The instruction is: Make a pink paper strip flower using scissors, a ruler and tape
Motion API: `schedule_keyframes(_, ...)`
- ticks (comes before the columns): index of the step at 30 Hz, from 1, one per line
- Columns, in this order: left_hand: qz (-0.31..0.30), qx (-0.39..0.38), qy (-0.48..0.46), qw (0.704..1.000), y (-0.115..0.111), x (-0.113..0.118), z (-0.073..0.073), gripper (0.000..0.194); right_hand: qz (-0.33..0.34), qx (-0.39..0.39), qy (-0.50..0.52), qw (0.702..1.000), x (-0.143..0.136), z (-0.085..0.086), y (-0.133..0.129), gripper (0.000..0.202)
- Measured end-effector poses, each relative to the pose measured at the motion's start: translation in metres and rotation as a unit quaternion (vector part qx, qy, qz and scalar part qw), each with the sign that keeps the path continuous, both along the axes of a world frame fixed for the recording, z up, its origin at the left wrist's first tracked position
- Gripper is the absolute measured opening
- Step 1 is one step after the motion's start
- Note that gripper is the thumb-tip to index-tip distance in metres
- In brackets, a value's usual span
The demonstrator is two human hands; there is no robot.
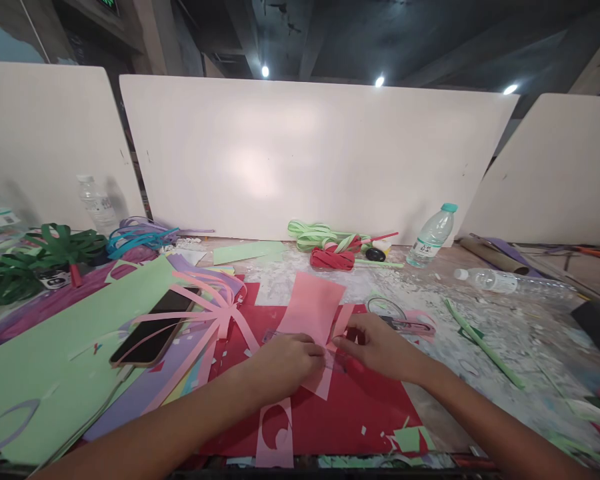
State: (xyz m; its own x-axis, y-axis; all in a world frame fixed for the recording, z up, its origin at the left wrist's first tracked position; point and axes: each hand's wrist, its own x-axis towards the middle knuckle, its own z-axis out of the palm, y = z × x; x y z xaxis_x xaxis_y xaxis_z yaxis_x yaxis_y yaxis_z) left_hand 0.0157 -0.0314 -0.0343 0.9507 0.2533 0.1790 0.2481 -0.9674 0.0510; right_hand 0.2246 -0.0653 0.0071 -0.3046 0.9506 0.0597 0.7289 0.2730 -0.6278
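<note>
A pink sheet of paper [316, 297] stands partly raised over a red sheet [360, 413], its lower corner showing below my hands. My left hand [297, 360] is closed with curled fingers on the lower part of the pink sheet. Just right of it, my right hand [373, 340] has thumb and fingertips together at a narrow pink paper strip [343, 319] beside the sheet. The exact grip of the fingertips is partly hidden. Below my left wrist lies a pink piece with a round hole [287, 450]. A pink paper-strip burst [225, 312] lies to the left.
A phone [155, 327] with a cable lies on a large green sheet [45, 353] at left. Scissors [405, 325] are beyond my right hand. A bottle [433, 237] stands at the back right; another bottle [515, 283] lies down. Red strips [333, 259] sit before the white partition [300, 160].
</note>
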Motion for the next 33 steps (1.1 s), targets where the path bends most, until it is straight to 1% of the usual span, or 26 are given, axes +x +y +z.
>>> schedule_keyframes(2, -0.008, 0.007, -0.004, 1.000, 0.000, 0.000, 0.000, 0.031, 0.015, 0.010, 0.002, 1.000, 0.001, 0.000, 0.000, 0.018)
schedule_keyframes(6, -0.019, 0.008, 0.007, 1.000, 0.002, 0.000, 0.004, 0.031, 0.041, -0.004, 0.023, 0.999, 0.004, 0.003, 0.000, 0.015)
schedule_keyframes(9, -0.032, 0.003, 0.033, 0.999, 0.006, -0.001, 0.008, 0.038, 0.039, 0.007, 0.012, 0.999, 0.005, 0.006, 0.000, 0.016)
schedule_keyframes(12, -0.053, 0.015, 0.044, 0.998, 0.010, -0.002, 0.009, 0.045, 0.045, -0.005, 0.021, 0.999, 0.004, 0.007, 0.002, 0.019)
schedule_keyframes(14, -0.058, 0.024, 0.031, 0.998, 0.012, -0.001, 0.008, 0.043, 0.047, -0.009, 0.027, 0.998, 0.004, 0.006, 0.005, 0.022)
schedule_keyframes(17, -0.048, 0.026, 0.016, 0.998, 0.014, -0.001, 0.006, 0.040, 0.037, 0.002, 0.030, 0.999, 0.006, 0.004, 0.008, 0.022)
schedule_keyframes(20, -0.053, 0.015, 0.019, 0.998, 0.016, -0.001, 0.006, 0.039, 0.027, 0.008, 0.025, 0.999, 0.009, 0.003, 0.010, 0.020)
schedule_keyframes(25, -0.071, -0.016, 0.009, 0.997, 0.020, 0.000, 0.009, 0.030, 0.025, 0.012, 0.024, 0.999, 0.010, 0.005, 0.010, 0.017)
schedule_keyframes(27, -0.060, -0.038, 0.003, 0.997, 0.020, 0.001, 0.013, 0.030, 0.017, 0.011, 0.023, 1.000, 0.010, 0.004, 0.011, 0.017)
schedule_keyframes(31, 0.019, -0.077, -0.012, 0.997, 0.014, 0.001, 0.023, 0.023, -0.028, 0.019, 0.022, 0.999, 0.011, -0.004, 0.017, 0.018)
schedule_keyframes(33, 0.043, -0.079, 0.001, 0.996, 0.007, 0.003, 0.027, 0.019, -0.046, 0.022, 0.025, 0.998, 0.012, -0.008, 0.022, 0.022)
